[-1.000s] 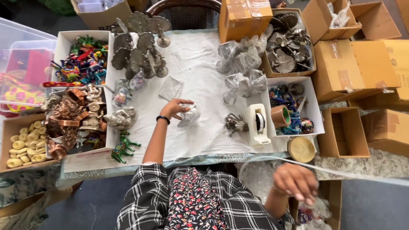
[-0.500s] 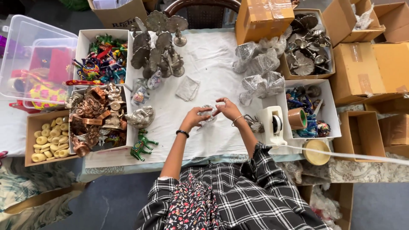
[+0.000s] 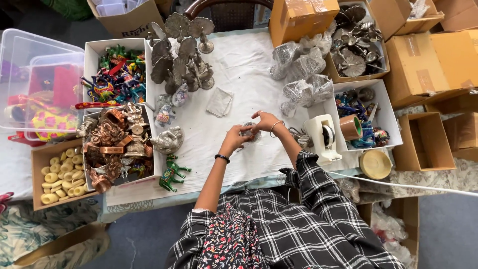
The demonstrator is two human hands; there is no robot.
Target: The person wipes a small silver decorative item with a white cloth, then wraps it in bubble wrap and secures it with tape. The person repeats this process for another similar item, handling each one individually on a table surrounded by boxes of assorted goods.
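My left hand (image 3: 234,138) and my right hand (image 3: 266,121) meet over the white cloth (image 3: 239,74) near the table's front edge. Together they grip a small silvery figurine in clear wrap (image 3: 248,131); most of it is hidden by my fingers. A folded clear bag (image 3: 219,102) lies on the cloth just beyond my hands. A white tape dispenser (image 3: 324,136) stands to the right of my right wrist. Small green horse figures (image 3: 172,173) sit at the cloth's front left.
White boxes of colourful figurines (image 3: 117,74) and copper figurines (image 3: 117,147) stand at left, with silver peacock ornaments (image 3: 184,52) behind. Wrapped silver pieces (image 3: 301,69) and cardboard boxes (image 3: 425,55) fill the right. A clear plastic bin (image 3: 37,84) is far left.
My right hand rose from beside my lap to the table and joined my left hand on the small wrapped figurine. The camera view has shifted slightly.
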